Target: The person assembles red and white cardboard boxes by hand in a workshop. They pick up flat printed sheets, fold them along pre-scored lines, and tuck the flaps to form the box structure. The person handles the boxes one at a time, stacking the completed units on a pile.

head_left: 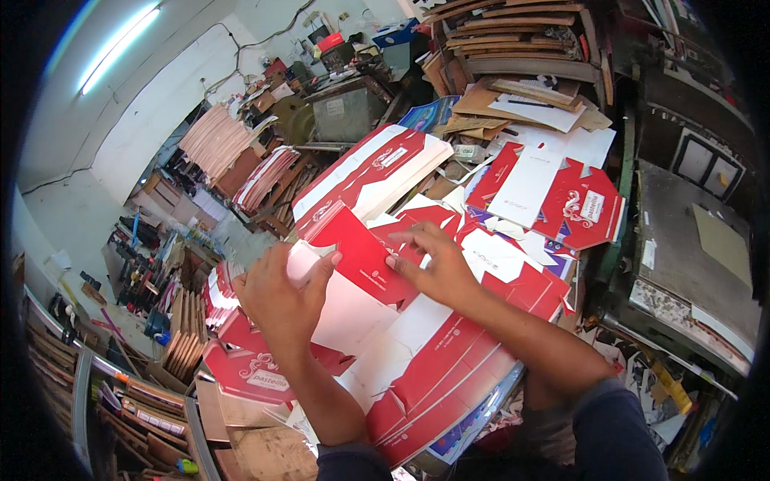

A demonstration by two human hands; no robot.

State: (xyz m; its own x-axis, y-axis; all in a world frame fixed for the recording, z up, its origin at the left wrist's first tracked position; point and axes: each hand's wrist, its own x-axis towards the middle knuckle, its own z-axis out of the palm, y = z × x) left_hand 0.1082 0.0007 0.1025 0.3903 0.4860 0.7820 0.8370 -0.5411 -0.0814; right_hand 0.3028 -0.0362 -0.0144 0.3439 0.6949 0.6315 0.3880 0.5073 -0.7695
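A red and white cardboard box blank (357,255) is raised at a tilt above a pile of similar blanks. My left hand (281,297) is closed on its left side, thumb over the edge and the other fingers behind. At the blank's right edge, my right hand (433,264) has its thumb against the red panel, while its fingers stretch out and apart beyond it. A pale pink inner face (353,317) of card shows beneath the raised panel. Under both forearms lie more red and white printed sheets (449,369), overlapping one another.
Beyond my hands stands a thick stack of red blanks (361,172). Cut blanks (553,192) and white scraps spread to the right, beside a metal machine (698,256). Wooden boards (521,36) are piled at the back. Shelves of boards (144,417) stand at lower left.
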